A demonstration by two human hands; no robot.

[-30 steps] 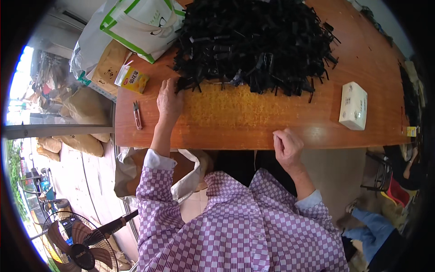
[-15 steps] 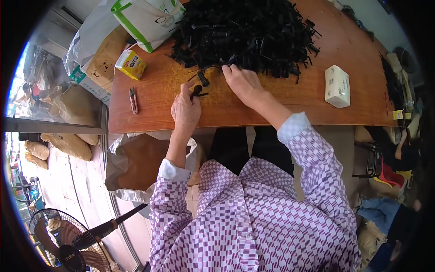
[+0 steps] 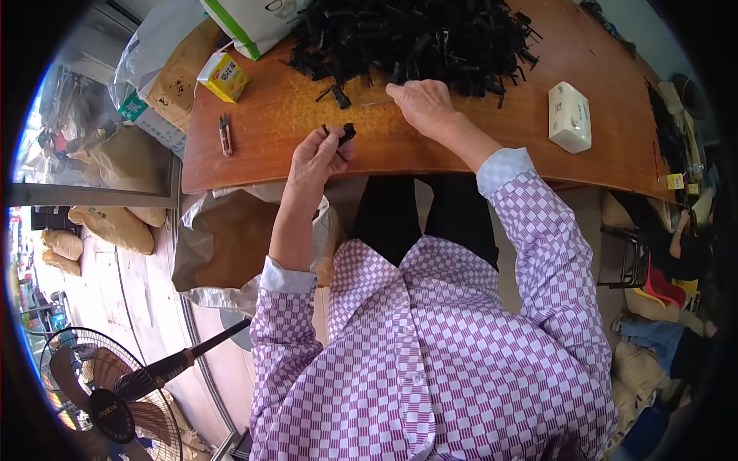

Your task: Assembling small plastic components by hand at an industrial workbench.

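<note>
My left hand (image 3: 319,154) is raised over the table's near edge, thumb and fingers pinched on a small black strip-like piece (image 3: 348,133). Its exact kind is not clear. To the right, my right hand (image 3: 424,105) is closed at the near side of a big pile of similar black pieces (image 3: 415,46). A thin, pale, needle-like rod (image 3: 374,103) sticks out leftward from its fingertips; the fingers hide the rest. One loose black piece (image 3: 339,96) lies on the wooden table (image 3: 261,154) between the pile and my left hand.
Red-handled thread snips (image 3: 225,136) and a yellow carton (image 3: 224,77) lie at the left, by a white-green bag (image 3: 257,27). A tissue pack (image 3: 570,117) stands right. Below the edge is an open lined sack (image 3: 231,246); a fan (image 3: 111,415) stands lower left.
The whole view has shifted, so the table sits higher in it. My left hand has turned its black piece and drawn it nearer me; my right hand has pulled back slightly from the pile.
</note>
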